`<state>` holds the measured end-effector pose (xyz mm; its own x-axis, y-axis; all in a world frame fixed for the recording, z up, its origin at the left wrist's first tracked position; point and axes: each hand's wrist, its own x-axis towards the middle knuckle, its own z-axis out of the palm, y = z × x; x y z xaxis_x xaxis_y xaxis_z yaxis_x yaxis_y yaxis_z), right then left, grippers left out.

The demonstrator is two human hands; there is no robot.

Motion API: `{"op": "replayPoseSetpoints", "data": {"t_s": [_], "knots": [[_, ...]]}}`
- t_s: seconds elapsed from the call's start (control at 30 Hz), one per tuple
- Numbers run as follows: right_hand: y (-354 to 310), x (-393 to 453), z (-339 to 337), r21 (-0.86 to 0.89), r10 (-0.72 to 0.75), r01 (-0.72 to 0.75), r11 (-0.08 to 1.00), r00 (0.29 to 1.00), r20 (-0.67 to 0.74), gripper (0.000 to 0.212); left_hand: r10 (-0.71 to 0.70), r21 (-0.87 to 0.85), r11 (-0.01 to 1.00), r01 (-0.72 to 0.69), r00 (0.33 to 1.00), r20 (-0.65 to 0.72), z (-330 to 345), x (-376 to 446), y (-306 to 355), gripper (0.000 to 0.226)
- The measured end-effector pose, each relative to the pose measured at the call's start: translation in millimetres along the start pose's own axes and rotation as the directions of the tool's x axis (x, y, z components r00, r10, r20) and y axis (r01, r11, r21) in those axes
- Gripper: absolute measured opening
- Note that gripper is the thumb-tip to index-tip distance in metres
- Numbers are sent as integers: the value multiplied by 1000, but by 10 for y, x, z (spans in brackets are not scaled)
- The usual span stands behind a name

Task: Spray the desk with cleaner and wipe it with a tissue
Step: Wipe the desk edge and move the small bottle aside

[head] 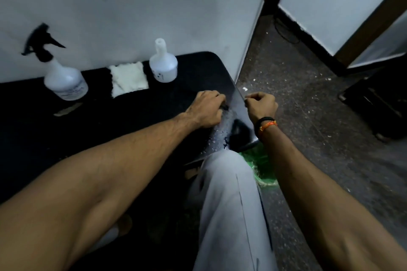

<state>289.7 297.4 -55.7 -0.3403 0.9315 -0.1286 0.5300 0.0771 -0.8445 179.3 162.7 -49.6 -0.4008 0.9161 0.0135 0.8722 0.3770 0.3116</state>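
The black desk [110, 130] runs along a white wall. A clear spray bottle [63, 81] with a black trigger stands at the back left. A folded white tissue [128, 78] lies beside it, untouched. My left hand [206, 109] rests knuckles-up on the desk near its right edge, fingers curled under. My right hand [262, 104] hovers just off that edge, closed in a loose fist with thumb against forefinger. I see nothing held in either hand. Wet droplets and white specks [222, 125] cover the desk surface just below my left hand.
An uncapped white bottle [163, 66] stands right of the tissue. A green plastic bag [257, 165] sits under the desk's right corner by my grey-trousered knee [229, 193]. The speckled floor [308, 105] to the right carries white scraps; a dark box [374, 103] stands at far right.
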Motion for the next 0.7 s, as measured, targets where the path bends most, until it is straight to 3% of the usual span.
{"op": "replayPoseSetpoints", "data": {"t_s": [0.1,0.3,0.43,0.7], "knots": [[-355,-157,364,33,-52,49,998,995,82,16,-77,-15,997,76,997,-15,-162,-215,-328,40],[-791,-467,1071,39,-105,98,994,965,239,6,-224,-23,974,224,974,-38,-423,-640,-957,42],[-905,-562,1408,2,-124,128,992,956,265,3,-315,-37,949,313,948,-54,-545,-841,-1319,43],[-1347,-370,1933,-98,-237,275,957,929,285,55,-430,-48,903,427,896,-114,-741,-901,-1908,46]]}}
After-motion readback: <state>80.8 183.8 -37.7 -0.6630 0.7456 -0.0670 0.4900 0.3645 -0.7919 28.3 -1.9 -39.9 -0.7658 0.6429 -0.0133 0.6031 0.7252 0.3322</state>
